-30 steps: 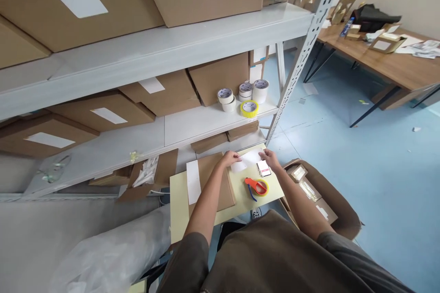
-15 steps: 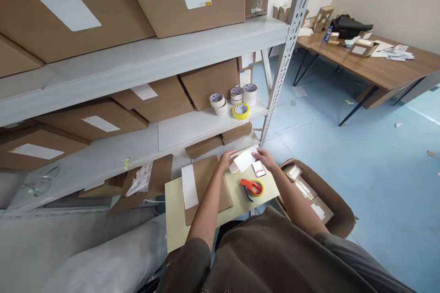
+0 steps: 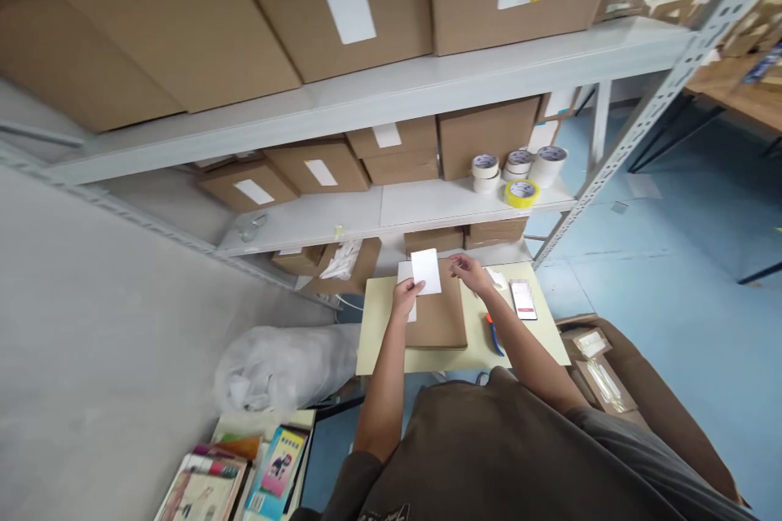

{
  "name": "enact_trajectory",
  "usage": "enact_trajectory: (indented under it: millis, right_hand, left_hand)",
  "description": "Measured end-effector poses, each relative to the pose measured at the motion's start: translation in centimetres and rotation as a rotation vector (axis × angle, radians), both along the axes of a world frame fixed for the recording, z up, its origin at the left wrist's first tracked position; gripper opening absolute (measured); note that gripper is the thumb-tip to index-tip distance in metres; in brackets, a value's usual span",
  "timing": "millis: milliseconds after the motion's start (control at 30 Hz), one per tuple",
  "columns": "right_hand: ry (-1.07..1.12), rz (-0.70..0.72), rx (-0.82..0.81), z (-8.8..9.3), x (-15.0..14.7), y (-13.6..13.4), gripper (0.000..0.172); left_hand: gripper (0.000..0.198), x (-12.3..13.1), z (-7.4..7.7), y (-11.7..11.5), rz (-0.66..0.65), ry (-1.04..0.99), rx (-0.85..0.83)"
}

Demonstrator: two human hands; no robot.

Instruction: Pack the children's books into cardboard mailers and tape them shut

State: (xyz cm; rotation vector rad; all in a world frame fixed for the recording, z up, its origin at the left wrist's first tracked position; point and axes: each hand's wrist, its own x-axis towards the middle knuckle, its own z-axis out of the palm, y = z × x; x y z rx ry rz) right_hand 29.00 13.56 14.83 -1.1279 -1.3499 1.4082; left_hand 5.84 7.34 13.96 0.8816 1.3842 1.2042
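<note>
Between the thumb and fingers of my left hand (image 3: 406,295) is a white card (image 3: 426,270), held over a flat cardboard box (image 3: 437,321). Part of a white label (image 3: 411,314) on that box shows behind the card. My right hand (image 3: 467,270) hovers near the box's right edge, its fingers curled and apart, off the card. A phone with a lit screen (image 3: 524,299) lies to the right on the pale yellow table (image 3: 379,334). My right forearm partly covers the orange and blue tape cutter (image 3: 494,335).
Tape rolls (image 3: 485,172) and a yellow roll (image 3: 521,194) stand on the metal shelf (image 3: 415,203) ahead. An open bin of small boxes (image 3: 665,423) is at the right, books (image 3: 278,464) at the lower left, and a wrapped bundle (image 3: 274,366) left of the table.
The view has swung left. My left hand has carried the white card over the flat box; my right hand has let go of it and moved away from the phone.
</note>
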Motion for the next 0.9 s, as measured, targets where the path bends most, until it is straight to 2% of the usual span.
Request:
enact_trajectory:
  millis: [67,133,200,367,633,900]
  right_hand:
    - [0.002,0.043,-0.042,0.2,-3.0,-1.4,0.036]
    - [0.011,0.131,-0.078,0.4,-5.5,-3.1,0.034]
    - [0.032,0.178,-0.096,0.6,-7.5,-4.9,0.034]
    - [0.062,0.156,-0.087,1.7,-10.6,-8.0,0.031]
    - [0.080,0.146,-0.068,3.0,-11.6,-9.2,0.033]
    - [0.074,0.113,-0.096,3.5,-9.9,-8.8,0.034]
  left_hand:
    - [0.059,-2.1,0.2,-1.2,0.177,-0.092,-0.001]
    - [0.061,-3.6,0.5,-2.3,0.274,-0.158,0.001]
    - [0.061,-4.7,0.8,-3.2,0.304,-0.221,0.016]
    - [0.059,-6.1,1.5,-4.8,0.282,-0.293,0.049]
    - [0.057,-6.7,1.8,-5.3,0.225,-0.292,0.050]
    - [0.056,-5.4,2.7,-4.8,0.220,-0.270,0.054]
